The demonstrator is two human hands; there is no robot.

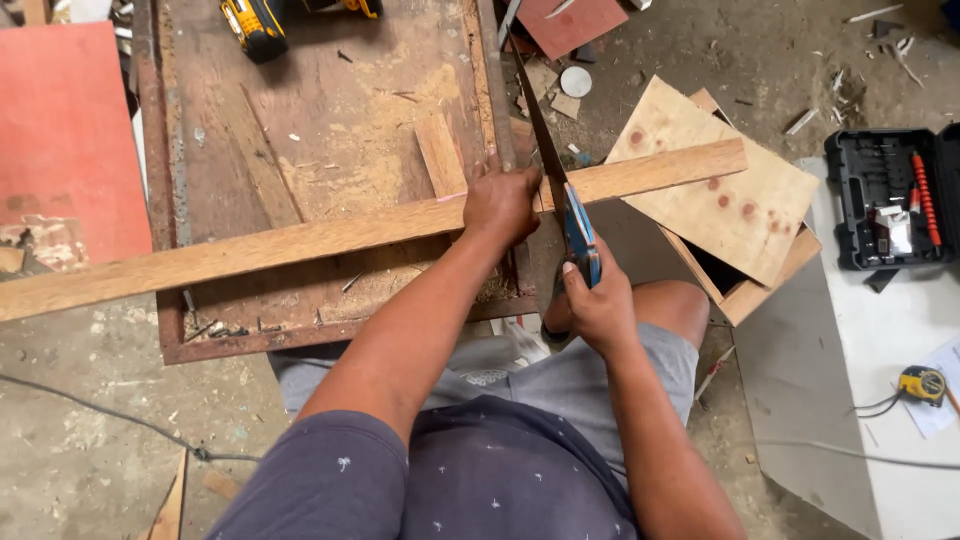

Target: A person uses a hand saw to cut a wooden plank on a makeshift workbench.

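The left hand [500,200] presses the long wooden plank [300,240] flat on the work surface [330,130] to steady it, while the right hand [597,300] grips the handsaw [560,190] crossing its overhanging end

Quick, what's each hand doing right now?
Left hand: pressed flat on the long wooden plank.
Right hand: closed around the handsaw handle.

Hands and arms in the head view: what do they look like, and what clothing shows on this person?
Both arms are bare from shoulder to wrist. The left hand and right hand wear no gloves; no rings, watch or bands are visible. The shirt looks sleeveless, dark navy with small white printed motifs. Below it are grey shorts with a pale print.
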